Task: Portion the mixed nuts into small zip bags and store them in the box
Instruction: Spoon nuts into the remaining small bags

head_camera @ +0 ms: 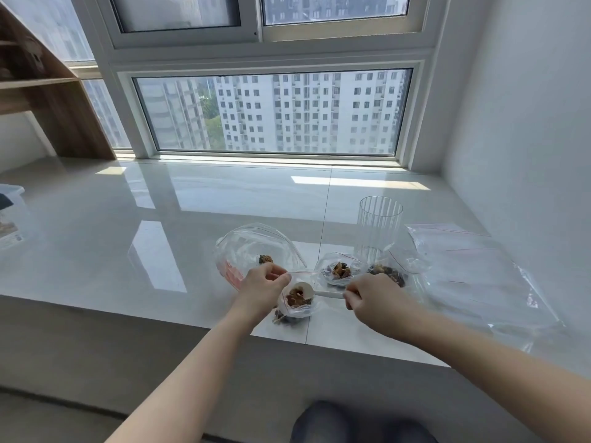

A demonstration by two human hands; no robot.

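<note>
My left hand (pixel 260 287) pinches the red-lined mouth of a small zip bag (pixel 299 310) near the sill's front edge. My right hand (pixel 379 303) grips the handle of a white spoon (pixel 331 294). The spoon's bowl is inside that bag with brown nuts on it. More nuts lie at the bag's bottom. Behind it sit two small bags holding nuts: a middle bag (pixel 339 270) and a right bag (pixel 391 274). A large clear zip bag (pixel 252 246) at the back left holds only a few nuts.
A ribbed clear glass (pixel 380 223) stands behind the small bags. Flat empty zip bags (pixel 470 270) lie to the right by the wall. A clear plastic box (pixel 11 215) sits at the far left edge of the glossy sill (pixel 160 219).
</note>
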